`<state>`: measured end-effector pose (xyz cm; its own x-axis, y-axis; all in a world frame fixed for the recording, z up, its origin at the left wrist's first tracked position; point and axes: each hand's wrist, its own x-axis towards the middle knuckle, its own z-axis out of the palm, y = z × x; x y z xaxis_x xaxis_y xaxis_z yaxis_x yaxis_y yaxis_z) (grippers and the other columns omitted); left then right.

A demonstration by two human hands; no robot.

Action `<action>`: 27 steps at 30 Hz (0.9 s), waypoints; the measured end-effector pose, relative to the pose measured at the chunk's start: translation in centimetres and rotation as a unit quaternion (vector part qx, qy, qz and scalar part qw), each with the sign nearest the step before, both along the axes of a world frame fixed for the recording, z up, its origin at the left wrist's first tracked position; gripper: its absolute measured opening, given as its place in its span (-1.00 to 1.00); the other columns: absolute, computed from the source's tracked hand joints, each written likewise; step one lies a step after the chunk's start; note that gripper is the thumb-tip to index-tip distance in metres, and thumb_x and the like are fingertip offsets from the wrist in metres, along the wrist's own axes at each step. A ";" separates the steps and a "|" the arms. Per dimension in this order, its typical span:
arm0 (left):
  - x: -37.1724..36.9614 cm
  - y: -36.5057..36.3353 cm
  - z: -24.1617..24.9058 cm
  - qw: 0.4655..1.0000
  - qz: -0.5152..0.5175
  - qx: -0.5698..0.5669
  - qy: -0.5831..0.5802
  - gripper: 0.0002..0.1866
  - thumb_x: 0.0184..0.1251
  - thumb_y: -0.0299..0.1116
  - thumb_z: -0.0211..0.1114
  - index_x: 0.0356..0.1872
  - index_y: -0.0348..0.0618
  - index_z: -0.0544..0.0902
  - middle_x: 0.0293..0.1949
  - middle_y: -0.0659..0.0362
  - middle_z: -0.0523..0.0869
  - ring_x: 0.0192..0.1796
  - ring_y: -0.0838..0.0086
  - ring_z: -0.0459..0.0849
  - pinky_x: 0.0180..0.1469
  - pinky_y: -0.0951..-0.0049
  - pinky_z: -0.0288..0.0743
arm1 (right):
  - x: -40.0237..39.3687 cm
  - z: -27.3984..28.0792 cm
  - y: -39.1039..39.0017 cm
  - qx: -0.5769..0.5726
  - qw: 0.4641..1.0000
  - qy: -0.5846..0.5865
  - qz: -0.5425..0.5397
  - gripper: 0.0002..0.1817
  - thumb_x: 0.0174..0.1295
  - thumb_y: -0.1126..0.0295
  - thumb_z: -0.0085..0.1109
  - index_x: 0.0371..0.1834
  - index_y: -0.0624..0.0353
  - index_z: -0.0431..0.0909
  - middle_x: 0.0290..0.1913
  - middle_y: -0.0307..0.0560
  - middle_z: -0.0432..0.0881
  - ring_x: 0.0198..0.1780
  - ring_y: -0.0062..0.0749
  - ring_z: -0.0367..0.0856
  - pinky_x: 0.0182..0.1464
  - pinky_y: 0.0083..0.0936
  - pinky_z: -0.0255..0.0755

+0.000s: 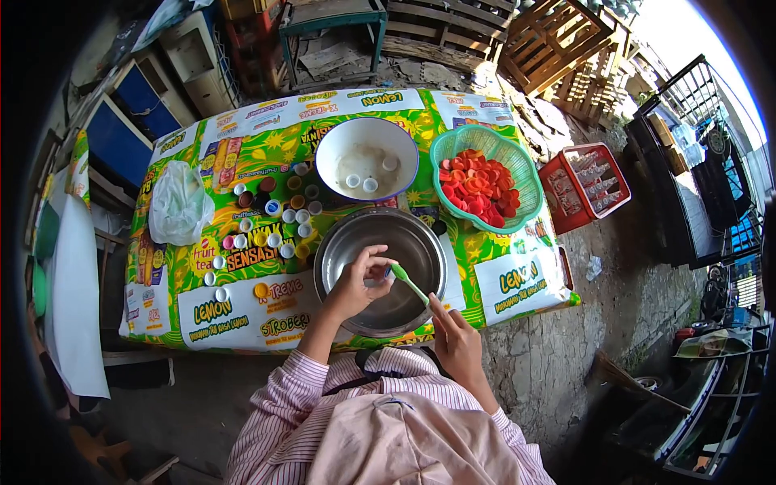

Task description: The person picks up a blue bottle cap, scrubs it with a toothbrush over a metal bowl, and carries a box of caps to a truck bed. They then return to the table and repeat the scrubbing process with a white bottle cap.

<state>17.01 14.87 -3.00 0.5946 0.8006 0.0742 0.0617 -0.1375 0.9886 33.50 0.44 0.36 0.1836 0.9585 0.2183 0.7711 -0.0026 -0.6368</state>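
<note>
Holding a small white bottle cap (pixel 380 272) pinched between thumb and fingers, the left hand (pixel 358 283) sits over the round stainless-steel basin (pixel 408 242) at the near centre of the counter (pixel 242 319), which is covered with a green and yellow printed drink-advert sheet. The right hand (pixel 454 338), at 5 o'clock from the basin's middle, has its fingers clamped on the handle of a green toothbrush (pixel 410 283); the brush head meets the cap.

- White enamel bowl with a blue rim (pixel 366 158), at 12 o'clock from the basin, holding a few white caps.
- Green plastic basket (pixel 485 179) of red caps, at 1 o'clock.
- Loose scatter of white, yellow, pink and brown caps (pixel 271 230), at 9 to 10 o'clock.
- Crumpled white plastic bag (pixel 178 206), far left on the counter.
- Red bottle crate (pixel 586 184) on the ground, right of the counter.
</note>
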 end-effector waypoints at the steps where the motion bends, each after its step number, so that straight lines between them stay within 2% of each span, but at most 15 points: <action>1: -0.1 0.2 -0.1 0.999 -0.038 0.011 0.016 -0.33 0.05 -0.52 0.28 0.20 -0.23 0.15 -0.20 0.12 0.60 -0.20 0.54 0.57 -0.09 0.53 0.47 | 0.0 0.0 -0.3 -0.011 1.000 -0.007 0.006 -0.52 0.18 0.43 0.00 0.20 -0.16 0.31 -0.50 -0.06 0.46 -0.59 -0.16 0.48 -0.57 -0.28 0.35; 2: -0.1 0.0 -0.2 0.999 -0.038 0.009 0.016 -0.33 0.05 -0.52 0.28 0.20 -0.23 0.15 -0.20 0.12 0.60 -0.20 0.54 0.57 -0.09 0.53 0.47 | 0.0 -0.1 -0.5 -0.022 1.000 -0.013 0.011 -0.52 0.17 0.44 0.01 0.20 -0.16 0.31 -0.49 -0.07 0.46 -0.59 -0.16 0.48 -0.57 -0.29 0.35; 4: 0.1 -0.4 0.3 1.000 -0.024 -0.012 0.001 -0.48 0.06 -0.52 0.28 0.07 -0.24 0.29 -0.19 0.13 0.60 -0.20 0.54 0.57 -0.05 0.54 0.45 | -0.2 -0.1 0.5 -0.024 1.000 -0.014 0.007 -0.51 0.17 0.44 0.01 0.20 -0.16 0.31 -0.50 -0.07 0.46 -0.59 -0.17 0.48 -0.57 -0.29 0.35; 8: 0.1 -0.7 0.9 0.999 0.005 -0.050 -0.007 -0.50 0.07 -0.52 0.27 0.06 -0.25 0.30 -0.19 0.13 0.60 -0.19 0.54 0.56 -0.05 0.54 0.45 | 0.3 -0.2 1.0 -0.001 1.000 -0.002 -0.005 -0.50 0.15 0.45 0.01 0.20 -0.15 0.31 -0.50 -0.09 0.46 -0.58 -0.19 0.49 -0.56 -0.31 0.36; 12: 0.0 -0.6 0.3 0.998 -0.011 -0.055 -0.013 -0.50 0.08 -0.50 0.27 0.05 -0.26 0.29 -0.17 0.11 0.59 -0.17 0.54 0.56 -0.03 0.54 0.44 | 0.8 0.7 -0.4 -0.032 0.999 -0.013 0.011 -0.50 0.15 0.45 0.02 0.20 -0.15 0.32 -0.50 -0.08 0.46 -0.57 -0.17 0.50 -0.54 -0.30 0.37; 14: 0.0 -0.6 0.1 0.998 -0.028 -0.051 -0.001 -0.50 0.08 -0.49 0.27 0.05 -0.26 0.28 -0.15 0.10 0.59 -0.17 0.54 0.56 -0.03 0.53 0.43 | 0.6 -0.4 -0.1 -0.029 0.999 0.005 0.016 -0.50 0.15 0.45 0.01 0.20 -0.14 0.32 -0.51 -0.05 0.46 -0.56 -0.14 0.50 -0.53 -0.28 0.37; 18: 0.4 -0.9 0.6 0.996 -0.019 -0.066 -0.056 -0.58 0.11 -0.49 0.23 0.00 -0.27 0.31 -0.12 0.10 0.58 -0.12 0.54 0.56 -0.01 0.53 0.43 | 0.5 0.0 1.2 -0.026 0.998 0.057 0.016 -0.51 0.15 0.51 -0.01 0.19 -0.08 0.33 -0.45 0.06 0.50 -0.52 -0.05 0.51 -0.47 -0.25 0.37; 20: 0.5 -0.9 0.8 0.994 -0.006 -0.075 -0.083 -0.61 0.12 -0.50 0.21 -0.03 -0.27 0.32 -0.13 0.11 0.57 -0.10 0.54 0.56 -0.01 0.53 0.43 | 0.8 -0.2 1.0 0.024 0.991 0.128 0.003 -0.50 0.13 0.55 -0.01 0.19 -0.05 0.33 -0.43 0.09 0.52 -0.49 -0.03 0.52 -0.45 -0.27 0.37; 25: 0.7 -0.7 -0.8 0.999 -0.002 -0.018 -0.051 -0.71 0.18 -0.55 0.12 -0.07 -0.27 0.34 -0.22 0.14 0.57 -0.12 0.53 0.57 -0.03 0.55 0.44 | 0.5 -0.2 0.1 -0.047 0.991 0.124 0.012 -0.50 0.13 0.56 0.00 0.19 -0.04 0.33 -0.40 0.17 0.53 -0.45 0.02 0.53 -0.42 -0.26 0.37; 27: 1.2 -0.9 -1.7 0.996 0.026 -0.050 -0.071 -0.76 0.20 -0.55 0.10 -0.10 -0.27 0.36 -0.23 0.14 0.56 -0.15 0.53 0.58 -0.07 0.56 0.46 | 0.1 -1.0 0.9 -0.036 0.991 0.127 0.015 -0.50 0.14 0.55 0.00 0.19 -0.04 0.33 -0.40 0.18 0.53 -0.45 0.02 0.53 -0.42 -0.25 0.36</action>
<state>18.22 13.98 -4.67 0.5419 0.8372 0.0736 -0.0755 -0.0388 0.9964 33.63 1.32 -0.62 0.1945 0.9757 0.1005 0.5867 -0.0336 -0.8091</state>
